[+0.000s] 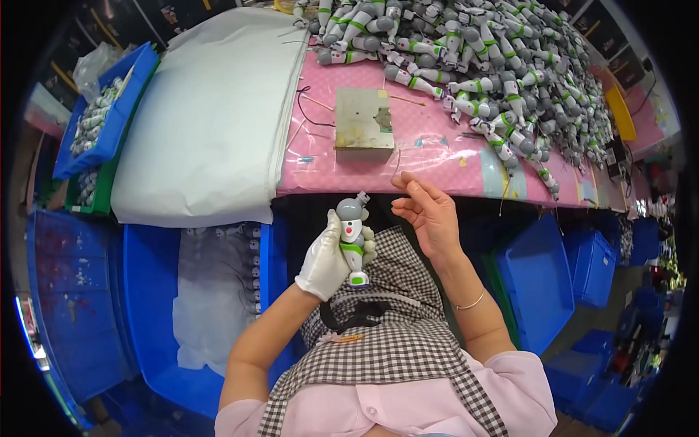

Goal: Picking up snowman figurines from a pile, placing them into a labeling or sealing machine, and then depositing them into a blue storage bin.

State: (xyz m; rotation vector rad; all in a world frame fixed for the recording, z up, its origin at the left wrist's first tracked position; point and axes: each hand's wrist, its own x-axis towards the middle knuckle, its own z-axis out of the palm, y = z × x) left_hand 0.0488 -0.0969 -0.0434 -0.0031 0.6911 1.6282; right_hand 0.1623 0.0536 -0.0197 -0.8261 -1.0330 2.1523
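Observation:
My left hand point(328, 256), in a white glove, holds a toy limb point(352, 240) upright in front of my apron. The limb is white with a grey ball joint on top, green bands and small coloured spots. To its right, my bare right hand point(428, 210) is raised near the table's front edge. Its thumb and forefinger are pinched together, the other fingers curled. A thin, faint strand seems to rise from the fingertips, too fine to name. Beyond the hands, a metal box point(362, 124) sits on the pink table cover point(320, 164).
A large heap of similar toy limbs point(502, 73) covers the table's far right. White sheeting point(211, 109) lies at left, beside a blue tray point(109, 109) of parts. Below stands a blue bin point(156, 306) with limbs and sheeting. Blue crates point(535, 277) stand at right.

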